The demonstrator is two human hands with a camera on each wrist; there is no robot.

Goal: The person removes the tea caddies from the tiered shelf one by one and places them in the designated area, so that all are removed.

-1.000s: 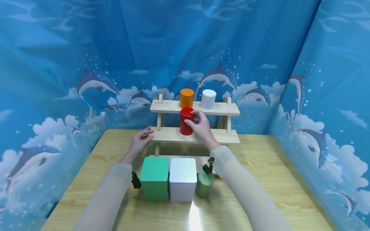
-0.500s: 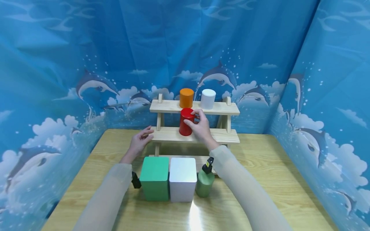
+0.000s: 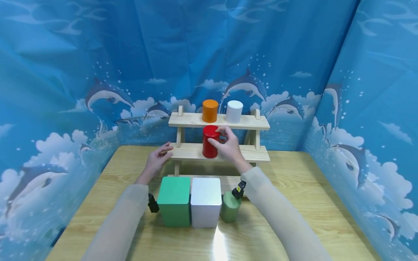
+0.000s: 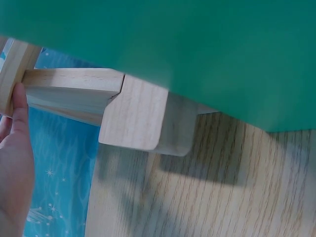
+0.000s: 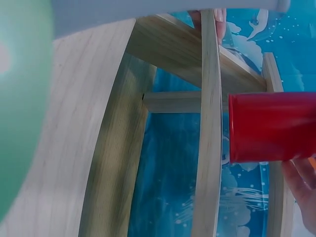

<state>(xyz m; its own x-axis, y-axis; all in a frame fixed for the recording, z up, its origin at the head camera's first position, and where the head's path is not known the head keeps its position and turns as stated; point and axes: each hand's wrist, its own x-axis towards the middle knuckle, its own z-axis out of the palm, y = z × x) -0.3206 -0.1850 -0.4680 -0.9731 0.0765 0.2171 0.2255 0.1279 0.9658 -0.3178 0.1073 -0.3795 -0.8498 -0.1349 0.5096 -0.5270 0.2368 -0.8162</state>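
Observation:
A red cylinder (image 3: 210, 145) is upright at the middle shelf of a wooden three-tier stand (image 3: 187, 151). My right hand (image 3: 230, 146) holds its right side near the top between thumb and fingers. In the right wrist view a narrow gap shows between the base of the red cylinder (image 5: 271, 128) and the shelf plank (image 5: 210, 138). My left hand (image 3: 157, 159) pinches the left end of that shelf. Seen from the left wrist, fingers of the left hand (image 4: 17, 148) lie against the plank's end (image 4: 15, 74).
On the top shelf stand an orange cylinder (image 3: 210, 111) and a white cylinder (image 3: 234, 111). In front of the stand are a green box (image 3: 174, 203), a white box (image 3: 206, 203) and a pale green cylinder (image 3: 230, 207), close to the forearms. Dolphin-print curtains (image 3: 163, 54) surround the table.
The red cylinder has moved a little toward me and lower in the head view, with my right hand following. My left hand has stayed at the shelf end.

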